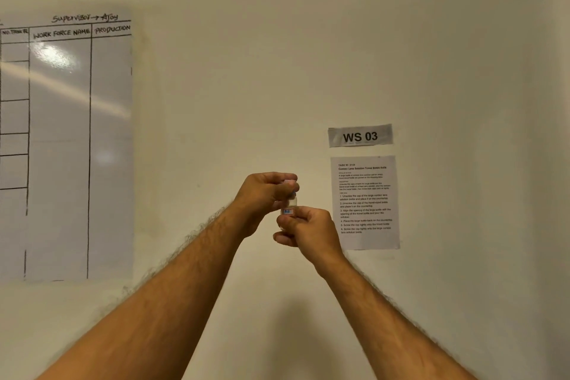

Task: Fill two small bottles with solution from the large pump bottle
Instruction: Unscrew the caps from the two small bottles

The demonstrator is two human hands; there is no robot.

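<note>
Left of the instruction sheet (pixel 365 202), right hand (pixel 308 230) grips small bottle (pixel 289 206); left hand (pixel 265 194) pinches its cap – twist squarely, bottle upright

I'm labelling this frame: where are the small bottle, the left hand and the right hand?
small bottle (pixel 289 206): head view, clear body.
left hand (pixel 265 194): head view, back of hand.
right hand (pixel 310 230): head view, knuckles.

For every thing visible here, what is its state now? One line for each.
small bottle: held up in the air, upright, cap hidden
left hand: grips the bottle's top
right hand: grips the bottle's lower part
instruction sheet: stuck flat on the wall
whiteboard: table rows blank
</note>
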